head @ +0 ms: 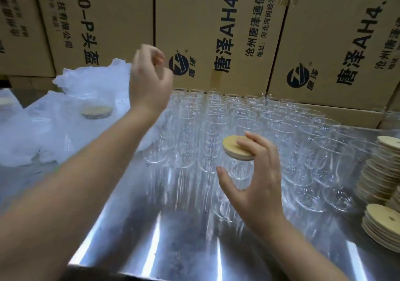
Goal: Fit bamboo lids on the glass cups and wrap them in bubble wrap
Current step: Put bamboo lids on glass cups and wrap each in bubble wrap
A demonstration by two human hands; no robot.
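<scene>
- Head view, task things: bamboo lid [234,147] sits on top of one glass cup [238,172] near the front of the block of glass cups [216,111]. It looks slightly tilted, so I'd judge it's not fully seated yet.
- Right hand [257,179]: fingers [249,144] lie across the lid top and press down. The thumb is spread wide, off to the near side of the cup, w/ nothing gripped. Prob. placed like that to push the lid flat onto the rim.
- Right arm comes in from bottom right, wrist bent back, palm facing the cup.
- Left hand [149,81]: raised above the surface [173,237], fingers loosely curled, nothing in them that I can see (bit blurred). It hangs next to the bubble wrap [91,85], so I'd guess it's going for a sheet.
- Left forearm stretches diagonally up from bottom left.
- A wrapped cup w/ lid [96,111] lies in the wrap, left side.
- Spare lid stacks [383,166] on the right edge, close to the right hand for quick reach.
- Cardboard boxes [205,20] stand behind the cups.
</scene>
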